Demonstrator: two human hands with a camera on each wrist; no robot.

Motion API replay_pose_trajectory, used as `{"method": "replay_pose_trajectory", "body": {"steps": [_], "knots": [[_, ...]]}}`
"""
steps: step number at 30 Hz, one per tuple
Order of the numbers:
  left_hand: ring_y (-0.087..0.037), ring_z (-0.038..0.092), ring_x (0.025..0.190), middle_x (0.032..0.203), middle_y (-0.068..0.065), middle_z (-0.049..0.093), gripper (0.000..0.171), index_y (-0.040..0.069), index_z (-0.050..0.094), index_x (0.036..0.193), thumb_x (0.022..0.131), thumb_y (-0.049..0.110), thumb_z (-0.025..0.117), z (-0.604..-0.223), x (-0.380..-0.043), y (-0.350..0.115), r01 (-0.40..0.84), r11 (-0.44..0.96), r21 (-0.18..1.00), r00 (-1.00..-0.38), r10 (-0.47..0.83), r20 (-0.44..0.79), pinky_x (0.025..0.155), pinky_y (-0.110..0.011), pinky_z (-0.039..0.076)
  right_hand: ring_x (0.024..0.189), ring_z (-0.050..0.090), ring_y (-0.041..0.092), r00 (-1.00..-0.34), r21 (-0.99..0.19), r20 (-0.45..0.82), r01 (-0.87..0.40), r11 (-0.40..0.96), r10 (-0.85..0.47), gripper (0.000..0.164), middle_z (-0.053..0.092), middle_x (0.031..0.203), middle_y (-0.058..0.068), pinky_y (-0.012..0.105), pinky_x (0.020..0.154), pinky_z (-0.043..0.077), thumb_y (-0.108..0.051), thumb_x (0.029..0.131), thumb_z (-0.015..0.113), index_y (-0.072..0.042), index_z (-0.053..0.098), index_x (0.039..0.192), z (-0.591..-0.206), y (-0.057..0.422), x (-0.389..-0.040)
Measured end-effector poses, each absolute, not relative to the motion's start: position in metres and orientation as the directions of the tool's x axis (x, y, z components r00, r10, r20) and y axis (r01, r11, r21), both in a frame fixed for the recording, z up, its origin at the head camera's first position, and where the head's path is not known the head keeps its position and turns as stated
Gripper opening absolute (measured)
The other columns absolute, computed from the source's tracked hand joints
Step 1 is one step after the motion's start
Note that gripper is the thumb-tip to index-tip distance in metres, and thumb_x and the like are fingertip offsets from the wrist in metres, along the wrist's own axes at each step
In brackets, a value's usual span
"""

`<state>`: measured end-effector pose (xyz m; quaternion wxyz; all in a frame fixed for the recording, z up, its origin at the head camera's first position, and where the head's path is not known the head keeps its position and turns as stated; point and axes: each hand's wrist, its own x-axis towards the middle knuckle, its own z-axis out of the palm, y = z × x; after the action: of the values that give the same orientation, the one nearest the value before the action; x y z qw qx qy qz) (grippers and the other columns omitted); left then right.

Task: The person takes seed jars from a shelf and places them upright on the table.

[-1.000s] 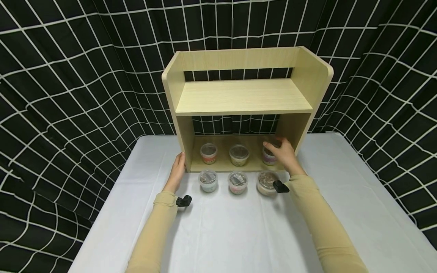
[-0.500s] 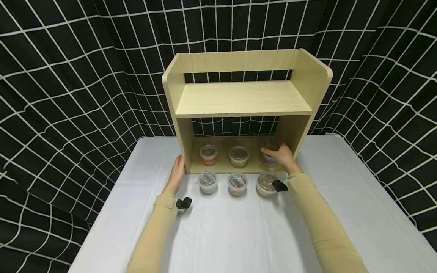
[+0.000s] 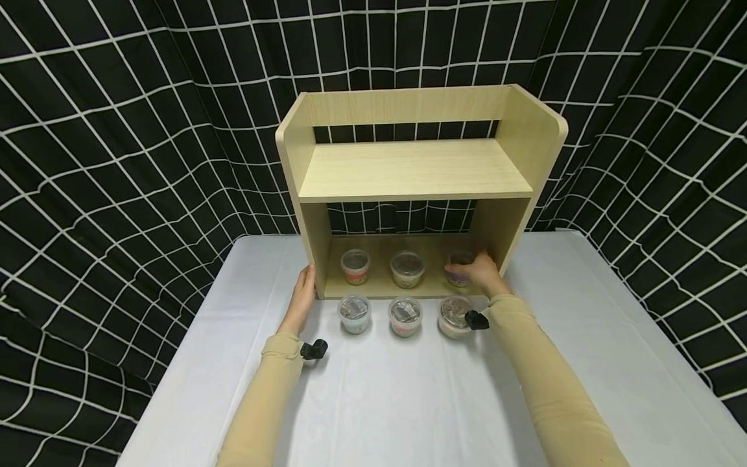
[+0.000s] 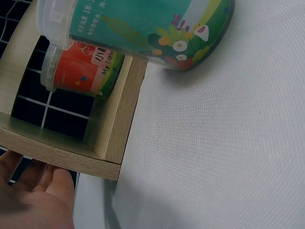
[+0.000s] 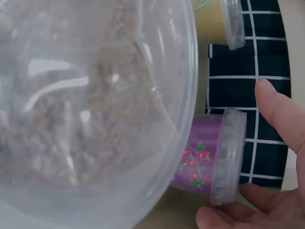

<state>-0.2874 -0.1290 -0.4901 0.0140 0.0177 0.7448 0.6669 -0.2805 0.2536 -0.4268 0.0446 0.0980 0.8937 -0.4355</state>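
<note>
Lower than a second ago, the right hand [image 3: 481, 272] is now settling round the purple cup [image 3: 459, 268] at the shelf unit's [image 3: 408, 168] lower bay, at three o'clock of the row; thumb and fingers are curling about its lid end. The left hand [image 3: 303, 295] is resting flat, fingers together, against the unit's left wall. Three cups are sitting inside; three more, the green cup [image 4: 143, 28] among them, are waiting in front, so about half seems done. All this is standing on a white table [image 3: 408, 402] before a black gridded curtain [image 3: 117, 130].
</note>
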Motion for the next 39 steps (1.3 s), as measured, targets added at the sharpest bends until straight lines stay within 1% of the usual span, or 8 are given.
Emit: {"method": "replay_pose_trajectory", "body": {"steps": [6, 8, 13, 20, 27, 30, 34, 39], "knots": [[-0.028, 0.014, 0.137, 0.151, -0.014, 0.013, 0.074, 0.007, 0.015, 0.148, 0.095, 0.058, 0.025, -0.49, -0.287, -0.129, 0.0, 0.107, 0.994, -0.999, 0.046, -0.005, 0.11, -0.039, 0.021, 0.13, 0.017, 0.047, -0.978, -0.775, -0.161, 0.21, 0.596, 0.136, 0.105, 0.014, 0.142, 0.037, 0.05, 0.107, 0.021, -0.031, 0.08, 0.073, 0.015, 0.001, 0.14, -0.432, 0.257, -0.282], [-0.028, 0.014, 0.137, 0.151, -0.014, 0.013, 0.075, 0.007, 0.015, 0.148, 0.095, 0.059, 0.025, -0.489, -0.286, -0.129, -0.002, 0.107, 0.994, -0.999, 0.053, -0.008, 0.11, -0.039, 0.021, 0.13, 0.019, 0.047, -0.98, -0.776, -0.149, 0.2, 0.598, 0.135, 0.104, 0.018, 0.141, 0.037, 0.05, 0.107, 0.022, -0.028, 0.079, 0.074, 0.015, 0.002, 0.14, -0.433, 0.257, -0.283], [-0.027, 0.016, 0.137, 0.151, -0.013, 0.014, 0.076, 0.007, 0.013, 0.148, 0.094, 0.059, 0.025, -0.489, -0.286, -0.13, -0.011, 0.112, 0.994, -0.998, 0.059, -0.018, 0.109, -0.039, 0.022, 0.13, 0.018, 0.048, -0.983, -0.787, -0.138, 0.184, 0.589, 0.123, 0.105, 0.018, 0.141, 0.037, 0.05, 0.108, 0.02, -0.018, 0.077, 0.076, 0.014, 0.0, 0.141, -0.435, 0.258, -0.283], [-0.028, 0.016, 0.137, 0.151, -0.014, 0.014, 0.076, 0.007, 0.014, 0.148, 0.094, 0.06, 0.026, -0.489, -0.287, -0.129, -0.014, 0.116, 0.993, -0.998, 0.051, -0.02, 0.109, -0.039, 0.023, 0.132, 0.014, 0.046, -0.98, -0.797, -0.156, 0.197, 0.572, 0.121, 0.103, 0.013, 0.144, 0.034, 0.05, 0.108, 0.019, -0.011, 0.077, 0.074, 0.012, -0.002, 0.142, -0.437, 0.259, -0.283], [-0.028, 0.016, 0.136, 0.151, -0.014, 0.014, 0.074, 0.007, 0.014, 0.148, 0.095, 0.058, 0.025, -0.488, -0.287, -0.129, -0.017, 0.121, 0.993, -0.999, 0.049, -0.023, 0.109, -0.039, 0.023, 0.13, 0.019, 0.046, -0.986, -0.8, -0.123, 0.166, 0.577, 0.112, 0.098, 0.018, 0.142, 0.036, 0.05, 0.108, 0.02, -0.009, 0.076, 0.075, 0.014, 0.005, 0.141, -0.434, 0.259, -0.282], [-0.03, 0.017, 0.136, 0.151, -0.016, 0.014, 0.069, 0.005, 0.015, 0.148, 0.098, 0.052, 0.025, -0.485, -0.286, -0.13, -0.014, 0.102, 0.995, -0.998, 0.06, -0.02, 0.109, -0.041, 0.022, 0.128, 0.023, 0.047, -0.988, -0.799, -0.112, 0.152, 0.581, 0.105, 0.097, 0.022, 0.14, 0.036, 0.05, 0.107, 0.022, -0.008, 0.075, 0.076, 0.016, 0.008, 0.14, -0.434, 0.259, -0.281], [-0.033, 0.016, 0.136, 0.149, -0.022, 0.014, 0.061, 0.0, 0.013, 0.146, 0.102, 0.04, 0.024, -0.47, -0.277, -0.128, -0.02, 0.08, 0.997, -0.997, 0.076, -0.026, 0.109, -0.044, 0.02, 0.124, 0.029, 0.047, -0.989, -0.794, -0.106, 0.145, 0.59, 0.1, 0.092, 0.028, 0.135, 0.036, 0.051, 0.105, 0.025, -0.008, 0.074, 0.076, 0.017, 0.015, 0.138, -0.433, 0.26, -0.28], [-0.032, 0.018, 0.135, 0.148, -0.021, 0.018, 0.062, 0.001, 0.016, 0.146, 0.101, 0.043, 0.024, -0.471, -0.276, -0.127, -0.004, 0.091, 0.996, -0.998, 0.068, -0.01, 0.109, -0.043, 0.022, 0.122, 0.032, 0.046, -0.99, -0.798, -0.09, 0.137, 0.587, 0.109, 0.088, 0.032, 0.132, 0.035, 0.05, 0.104, 0.028, -0.006, 0.073, 0.077, 0.017, 0.02, 0.136, -0.433, 0.26, -0.28]]}}
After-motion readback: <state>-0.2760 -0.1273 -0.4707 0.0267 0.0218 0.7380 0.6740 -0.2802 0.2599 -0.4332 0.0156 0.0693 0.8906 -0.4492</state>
